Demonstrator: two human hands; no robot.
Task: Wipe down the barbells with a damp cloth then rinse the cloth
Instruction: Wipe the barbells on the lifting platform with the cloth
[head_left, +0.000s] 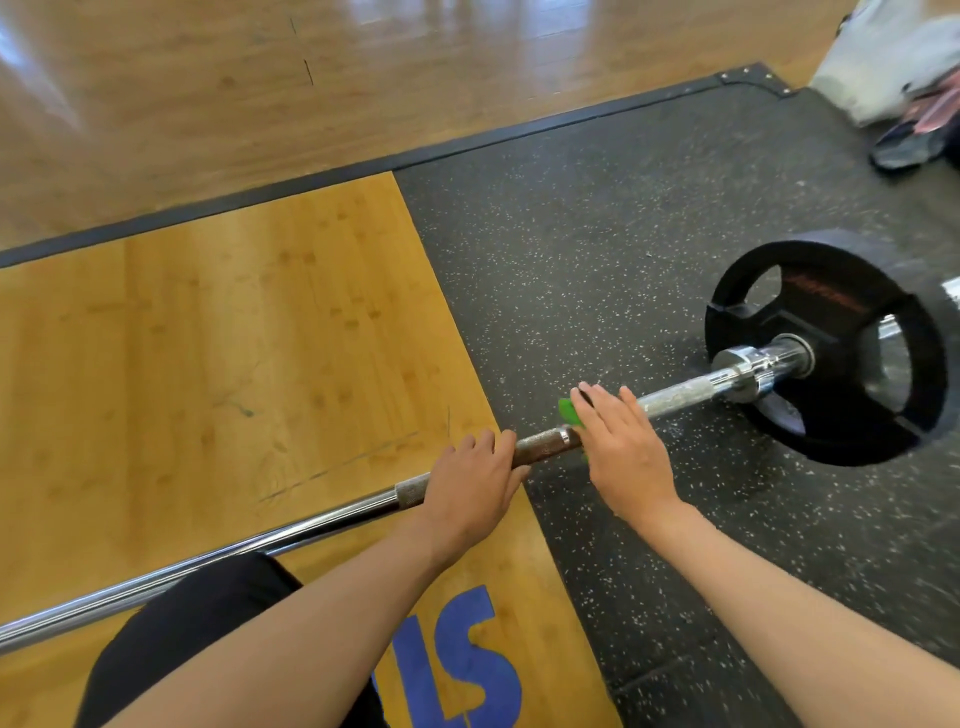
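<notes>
We are looking down at a light wooden platform (208, 338) that is lying flush against a black speckled rubber mat (597, 234) on its right. Dark scuff lines (337, 467) are crossing the wood near that seam, and blue lettering (457, 665) is showing at the platform's near edge, partly cut off. A black border strip (311, 179) is framing both along the far side. Beyond it a glossy wooden floor (208, 78) is catching the light. At the far right corner, what may be a pale bag (883, 62) is sitting with dark and pink fabric (924, 130) just beside it.
</notes>
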